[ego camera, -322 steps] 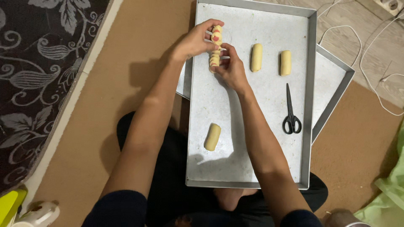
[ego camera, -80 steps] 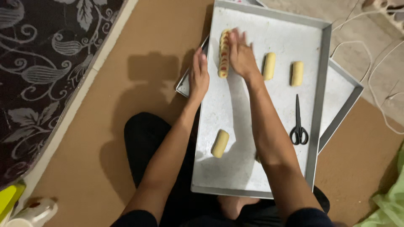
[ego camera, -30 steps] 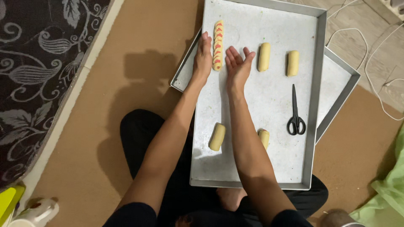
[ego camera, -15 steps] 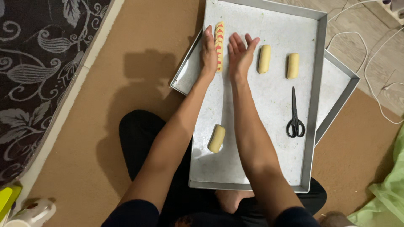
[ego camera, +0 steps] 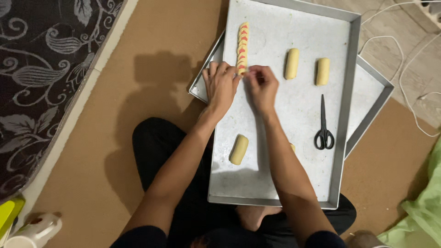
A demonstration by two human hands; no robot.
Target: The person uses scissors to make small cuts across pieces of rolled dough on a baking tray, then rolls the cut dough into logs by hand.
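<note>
A long yellow dough strip with red stripes (ego camera: 242, 45) lies lengthwise on the far left of a large metal baking tray (ego camera: 340, 151). My left hand (ego camera: 221, 85) and my right hand (ego camera: 262, 86) meet at the strip's near end, fingertips pinching it. Two short yellow dough rolls (ego camera: 291, 63) (ego camera: 323, 71) lie to the right of the strip. Another roll (ego camera: 239, 149) sits nearer me between my forearms, and a bit of one more shows (ego camera: 292, 147) behind my right arm.
Black scissors (ego camera: 324, 124) lie on the tray's right side. A second tray (ego camera: 371, 96) sits crosswise beneath. White cable (ego camera: 413, 110) trails on the floor at right, green cloth (ego camera: 420, 211) at lower right, a patterned dark mat (ego camera: 41, 82) at left.
Both hands have slid back along the strip from its sides to its near end and closed their fingertips on it.
</note>
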